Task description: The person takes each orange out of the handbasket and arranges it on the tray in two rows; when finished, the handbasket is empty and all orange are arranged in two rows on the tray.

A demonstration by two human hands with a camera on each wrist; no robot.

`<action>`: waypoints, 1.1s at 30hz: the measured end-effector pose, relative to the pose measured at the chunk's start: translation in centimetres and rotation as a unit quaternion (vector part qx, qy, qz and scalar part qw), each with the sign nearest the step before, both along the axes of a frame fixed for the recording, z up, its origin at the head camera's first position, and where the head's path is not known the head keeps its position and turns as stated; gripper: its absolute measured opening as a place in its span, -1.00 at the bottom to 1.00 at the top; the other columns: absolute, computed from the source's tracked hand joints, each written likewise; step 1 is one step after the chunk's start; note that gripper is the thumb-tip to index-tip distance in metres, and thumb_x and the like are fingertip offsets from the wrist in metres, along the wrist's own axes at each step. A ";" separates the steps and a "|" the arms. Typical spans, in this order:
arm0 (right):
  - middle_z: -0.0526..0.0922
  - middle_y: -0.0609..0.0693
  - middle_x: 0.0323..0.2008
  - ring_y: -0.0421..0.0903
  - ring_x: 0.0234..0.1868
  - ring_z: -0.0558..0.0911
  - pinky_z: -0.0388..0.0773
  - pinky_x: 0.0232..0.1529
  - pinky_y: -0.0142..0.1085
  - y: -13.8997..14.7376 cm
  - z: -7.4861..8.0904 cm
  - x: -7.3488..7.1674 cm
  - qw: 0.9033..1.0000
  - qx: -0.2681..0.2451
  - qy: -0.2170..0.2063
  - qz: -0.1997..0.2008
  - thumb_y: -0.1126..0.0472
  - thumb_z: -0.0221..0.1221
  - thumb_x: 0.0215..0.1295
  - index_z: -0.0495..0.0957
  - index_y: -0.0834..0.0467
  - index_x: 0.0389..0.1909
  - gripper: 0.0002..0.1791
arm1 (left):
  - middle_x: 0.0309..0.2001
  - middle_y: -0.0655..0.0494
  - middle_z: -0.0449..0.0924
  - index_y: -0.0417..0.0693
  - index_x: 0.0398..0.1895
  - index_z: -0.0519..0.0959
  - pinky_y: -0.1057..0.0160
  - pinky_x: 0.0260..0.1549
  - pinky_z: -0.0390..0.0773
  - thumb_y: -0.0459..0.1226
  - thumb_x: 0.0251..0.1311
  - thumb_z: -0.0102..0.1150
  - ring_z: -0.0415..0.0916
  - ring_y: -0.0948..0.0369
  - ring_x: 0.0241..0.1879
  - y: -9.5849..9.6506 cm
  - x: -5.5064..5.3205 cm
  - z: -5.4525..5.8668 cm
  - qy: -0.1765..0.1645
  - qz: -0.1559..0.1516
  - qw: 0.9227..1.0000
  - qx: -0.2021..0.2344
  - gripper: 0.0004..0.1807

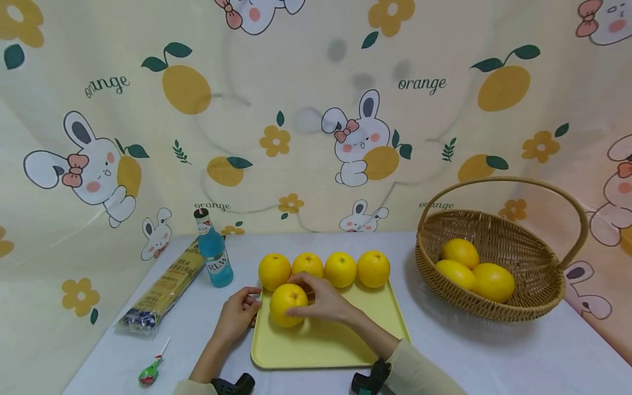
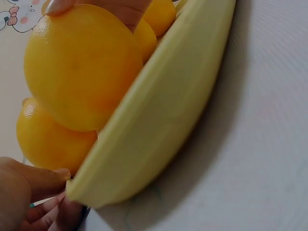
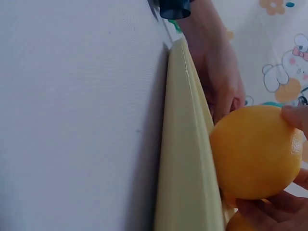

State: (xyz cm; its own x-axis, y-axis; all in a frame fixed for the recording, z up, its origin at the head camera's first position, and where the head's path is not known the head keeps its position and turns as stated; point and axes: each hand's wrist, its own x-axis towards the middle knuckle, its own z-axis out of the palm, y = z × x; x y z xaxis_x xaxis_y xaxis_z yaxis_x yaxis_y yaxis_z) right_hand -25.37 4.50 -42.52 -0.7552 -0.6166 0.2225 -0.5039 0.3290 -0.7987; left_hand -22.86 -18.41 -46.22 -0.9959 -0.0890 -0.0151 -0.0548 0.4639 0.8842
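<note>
Beige sleeves (image 1: 422,370) cross a white table (image 1: 296,382) before rabbit-print cloth (image 1: 306,71); the right hand (image 1: 325,296) grips a round orange (image 1: 283,308), dimpled end (image 1: 297,296) upward, over the yellow tray (image 1: 331,346), whose rim (image 1: 316,366) the left hand (image 1: 235,315) pinches.

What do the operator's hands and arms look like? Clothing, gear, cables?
Left hand and right hand: both ungloved. Left sleeve and right sleeve: pale beige, plain where visible. Each wrist wears a chunky black device: left wrist camera, right wrist camera, the right one with a small teal patch. No cables visible.
</note>
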 end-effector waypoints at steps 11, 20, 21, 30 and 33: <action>0.31 -0.12 0.22 -0.21 0.15 0.35 0.38 0.16 -0.23 0.4 -0.6 0.5 0.992 0.089 0.079 0.042 -0.09 0.40 -0.09 0.13 -0.12 0.33 -0.06 | -0.43 0.02 0.41 -0.24 0.04 0.46 0.36 -0.64 0.50 -0.42 0.19 0.09 0.37 0.19 -0.62 -0.1 0.2 0.1 -0.004 -0.009 1.000 0.005 -0.68; 0.37 -0.07 0.18 -0.16 0.14 0.39 0.37 0.18 -0.18 -0.5 -0.1 1.2 0.977 0.138 0.160 -0.018 -0.14 0.40 -0.11 0.23 -0.08 0.31 -0.09 | -0.40 0.00 0.42 -0.23 0.05 0.45 0.35 -0.62 0.52 -0.43 0.21 0.06 0.39 0.18 -0.61 -0.1 -0.1 0.2 -0.004 -0.015 1.000 0.008 -0.68; 0.39 -0.07 0.17 -0.16 0.14 0.40 0.37 0.19 -0.18 -0.6 0.0 1.2 0.976 0.139 0.165 -0.020 -0.14 0.40 -0.12 0.24 -0.05 0.30 -0.09 | -0.39 0.00 0.42 -0.23 0.06 0.45 0.35 -0.62 0.52 -0.43 0.21 0.06 0.39 0.18 -0.61 -0.1 -0.2 0.2 -0.004 -0.016 1.000 0.008 -0.68; 0.38 -0.04 0.01 -0.18 -0.03 0.39 0.43 0.05 -0.30 -2.0 0.0 1.3 0.969 0.146 0.198 -0.029 -0.13 0.39 -0.10 0.27 0.01 0.27 -0.12 | -0.44 0.02 0.42 -0.26 0.04 0.45 0.34 -0.64 0.52 -0.46 0.19 0.02 0.39 0.20 -0.63 -0.3 0.0 0.1 0.014 -0.030 0.999 -0.003 -0.67; 0.36 -0.05 -0.02 -0.20 -0.08 0.38 0.44 0.00 -0.34 -2.3 0.1 1.4 0.965 0.158 0.205 -0.034 -0.17 0.36 -0.07 0.26 0.03 0.27 -0.13 | -0.45 0.02 0.42 -0.28 0.04 0.45 0.33 -0.66 0.51 -0.47 0.19 0.03 0.39 0.20 -0.65 -0.4 0.2 0.2 0.022 -0.032 0.999 -0.009 -0.68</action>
